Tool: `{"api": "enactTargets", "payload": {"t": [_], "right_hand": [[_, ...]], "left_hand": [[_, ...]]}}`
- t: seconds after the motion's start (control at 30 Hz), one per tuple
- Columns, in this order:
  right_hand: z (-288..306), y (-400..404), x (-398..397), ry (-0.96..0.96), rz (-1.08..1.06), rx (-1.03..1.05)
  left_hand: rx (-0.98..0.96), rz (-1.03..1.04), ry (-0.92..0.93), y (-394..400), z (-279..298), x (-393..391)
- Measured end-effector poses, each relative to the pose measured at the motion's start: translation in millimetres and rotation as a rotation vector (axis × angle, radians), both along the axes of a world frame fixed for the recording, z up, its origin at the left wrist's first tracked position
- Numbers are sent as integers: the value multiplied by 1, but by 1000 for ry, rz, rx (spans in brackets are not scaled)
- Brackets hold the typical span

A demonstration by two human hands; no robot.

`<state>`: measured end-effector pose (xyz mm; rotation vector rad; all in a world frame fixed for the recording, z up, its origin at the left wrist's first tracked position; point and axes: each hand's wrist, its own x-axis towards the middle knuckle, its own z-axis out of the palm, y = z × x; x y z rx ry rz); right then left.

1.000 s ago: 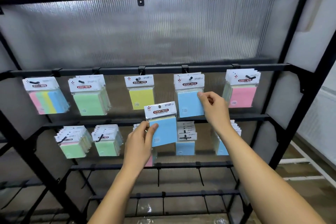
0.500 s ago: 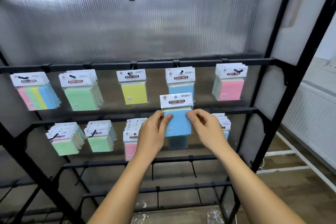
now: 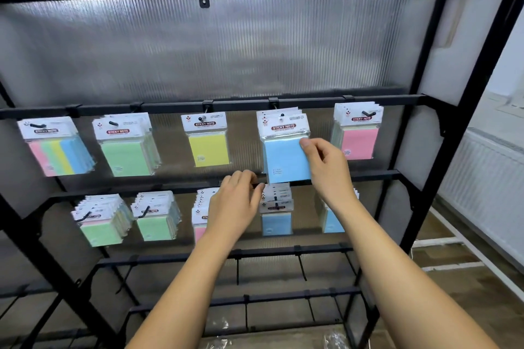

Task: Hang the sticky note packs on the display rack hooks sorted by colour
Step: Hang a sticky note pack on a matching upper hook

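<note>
My right hand pinches the right edge of a blue sticky note pack, holding it in front of the blue packs on the upper row's fourth hook. Whether its header sits on the hook I cannot tell. Lower down, my left hand is by the middle bar with its fingers loosely curled, holding nothing. The upper row also carries multicolour packs, green packs, a yellow pack and pink packs.
The black rack's lower row holds mixed green-pink packs, green packs, pink packs partly behind my left hand, and blue packs. Bare bars with hooks run below. A white radiator stands to the right.
The blue pack has gone up from between both hands to the upper blue hook, carried by my right hand alone. My left hand has let go and stayed low.
</note>
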<state>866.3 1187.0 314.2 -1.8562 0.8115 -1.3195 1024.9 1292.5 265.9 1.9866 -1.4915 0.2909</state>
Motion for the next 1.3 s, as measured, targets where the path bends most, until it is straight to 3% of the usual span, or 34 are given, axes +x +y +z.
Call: {"api": "enactTargets", "payload": {"t": [0.1,0.83,1.13,1.3], "right_hand": [[7,-6,7,19,-16,-11],[-6,-21,16,121,-114,62],[-75,-2,1,189,-236,265],[-128,2,-21,334,-309,336]], "left_hand": [[40,36,-54,-1,-1,5],[75,-23,87,-6,-28,20],[148,-63,157,-4,-64,28],[200,-59,192,-7,-89,21]]}}
